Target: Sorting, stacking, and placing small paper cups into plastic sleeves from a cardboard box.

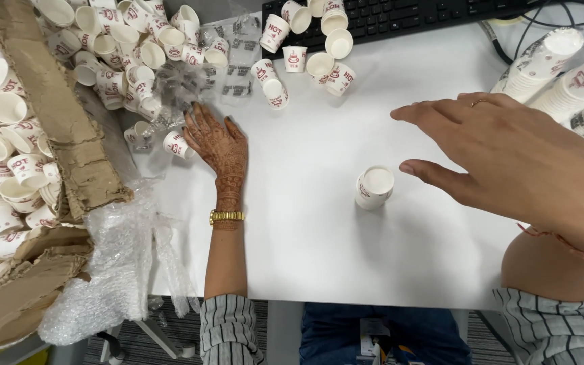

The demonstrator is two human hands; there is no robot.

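Far left: torn cardboard box (42, 101) full of small paper cups, crumpled bubble wrap (103, 270) spilling below it over the edge of the white table (319, 243). A loose heap of cups (130, 47) spreads along the table's upper left.

Your left hand (219, 143) lies flat, fingers spread, palm down. Its fingertips rest just beside a tipped cup (177, 144) at the heap's edge; it grips nothing. A gold watch (227, 216) sits on that wrist.

Centre: a single upright cup (374, 187) stands alone on bare table.

Your right hand (508, 159) hovers open just right of that cup, thumb near its rim, not touching, nothing held.

Top: black keyboard (400, 17). Far right: stacked cup sleeves (562, 74) lying on their sides.
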